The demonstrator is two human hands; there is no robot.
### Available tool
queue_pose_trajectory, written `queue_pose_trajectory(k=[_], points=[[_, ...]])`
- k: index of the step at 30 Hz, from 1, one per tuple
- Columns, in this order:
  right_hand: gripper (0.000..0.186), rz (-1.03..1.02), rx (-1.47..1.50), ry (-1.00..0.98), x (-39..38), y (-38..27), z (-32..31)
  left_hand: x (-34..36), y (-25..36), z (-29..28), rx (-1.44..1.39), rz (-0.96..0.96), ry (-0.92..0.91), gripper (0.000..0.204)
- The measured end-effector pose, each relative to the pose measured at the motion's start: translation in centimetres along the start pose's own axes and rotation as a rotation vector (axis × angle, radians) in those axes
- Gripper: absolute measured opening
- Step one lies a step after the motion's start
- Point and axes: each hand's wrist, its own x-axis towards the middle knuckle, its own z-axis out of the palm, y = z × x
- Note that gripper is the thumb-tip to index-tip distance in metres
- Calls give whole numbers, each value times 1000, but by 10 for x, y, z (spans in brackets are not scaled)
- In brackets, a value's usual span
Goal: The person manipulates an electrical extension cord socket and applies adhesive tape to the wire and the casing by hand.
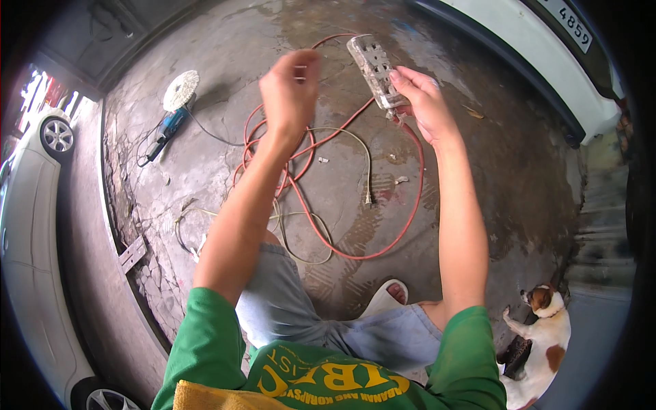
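Note:
My right hand (pixel 425 102) grips the lower end of a worn, dirty white power strip (pixel 372 65), its sockets facing up. A red cord (pixel 418 171) runs from the strip's lower end and loops over the floor. To the left of the strip, my left hand (pixel 290 89) is raised with its fingers curled closed. It is smeared by motion; a small dark thing with two pale glints shows between the fingers, too blurred to name. The two hands are apart.
A blue power polisher (pixel 167 133) with a white round pad (pixel 181 90) lies at the far left. A thin pale cable (pixel 369 178) tangles with the red cord. A white car (pixel 41 260) stands left, a vehicle bumper (pixel 526 61) far right. A dog (pixel 543 335) lies near right.

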Motion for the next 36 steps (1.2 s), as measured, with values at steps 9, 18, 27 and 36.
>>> queue_pose_trajectory(k=[9, 18, 27, 36], points=[[40, -96, -145, -25, 8, 11, 10, -16, 24, 13, 89, 97, -5, 15], [41, -115, -237, -64, 6, 3, 8, -8, 17, 13, 137, 222, -22, 11], [36, -39, -113, -1, 3, 3, 2, 9, -27, -10, 95, -122, 130, 22], [47, 38, -59, 5, 4, 4, 0, -16, 40, 14, -108, -27, -120, 16]])
